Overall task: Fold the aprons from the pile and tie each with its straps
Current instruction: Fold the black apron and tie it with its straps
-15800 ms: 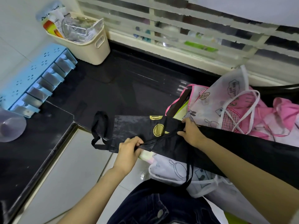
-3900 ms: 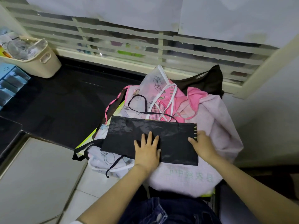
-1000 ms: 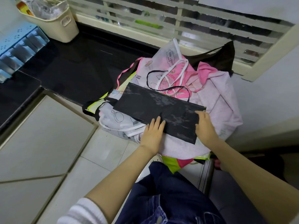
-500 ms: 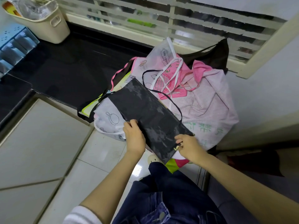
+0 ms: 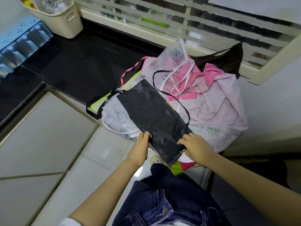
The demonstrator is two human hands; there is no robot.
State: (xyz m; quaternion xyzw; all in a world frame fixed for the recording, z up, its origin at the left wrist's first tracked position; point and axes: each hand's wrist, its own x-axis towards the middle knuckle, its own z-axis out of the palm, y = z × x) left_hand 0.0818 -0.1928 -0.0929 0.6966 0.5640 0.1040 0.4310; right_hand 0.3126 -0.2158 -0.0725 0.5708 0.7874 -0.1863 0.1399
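A folded black apron (image 5: 154,118), matt with grey mottling; thin black strap (image 5: 187,113); pale pink fine-checked cloth (image 5: 216,105) printed with green characters; pink-and-white gingham panel (image 5: 171,84) edged with white tapes; white translucent apron (image 5: 118,115) bearing black line drawings; cream plastic basket (image 5: 65,22); glossy black countertop (image 5: 78,66); dark blue denim (image 5: 162,203).

The folded black apron (image 5: 154,118) covers the middle of the pile (image 5: 219,103), so the aprons beneath show only at their edges. One end of its thin strap (image 5: 185,111) runs out of sight under it. The left hand (image 5: 141,142) and right hand (image 5: 194,144) grip its near end, and whatever parts of them lie beneath it are hidden. The green lettering (image 5: 210,129) is partly covered and unreadable. The cream basket (image 5: 65,20) is cut off by the top edge and the blue rack (image 5: 21,41) by the left. Behind the window slats (image 5: 179,25) are blurred shapes, perhaps bottles.
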